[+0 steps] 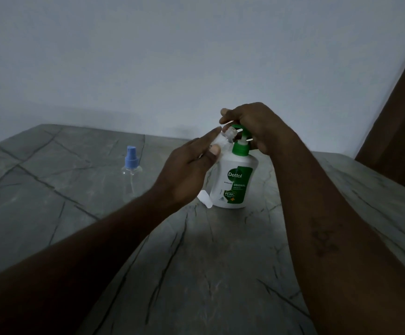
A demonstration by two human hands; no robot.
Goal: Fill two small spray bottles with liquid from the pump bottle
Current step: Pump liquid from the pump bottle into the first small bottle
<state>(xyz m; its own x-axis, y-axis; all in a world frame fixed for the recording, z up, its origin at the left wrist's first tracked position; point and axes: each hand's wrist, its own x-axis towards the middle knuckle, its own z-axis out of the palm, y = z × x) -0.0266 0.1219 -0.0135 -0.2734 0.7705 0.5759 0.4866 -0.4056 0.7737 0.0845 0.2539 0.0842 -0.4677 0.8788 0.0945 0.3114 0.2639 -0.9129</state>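
A white pump bottle (233, 184) with a green pump head and green label stands upright on the grey table (196, 262). My right hand (257, 126) lies over the pump head, fingers curled round it. My left hand (191, 165) pinches a small clear spray bottle (225, 139) without its cap, tilted, its open threaded neck right under the pump spout. A second clear spray bottle (131, 172) with a blue spray cap stands upright to the left, apart from both hands.
A small white cap-like piece (205, 200) lies on the table at the pump bottle's left foot. A pale wall rises behind the table. A dark brown panel (395, 122) stands at the far right.
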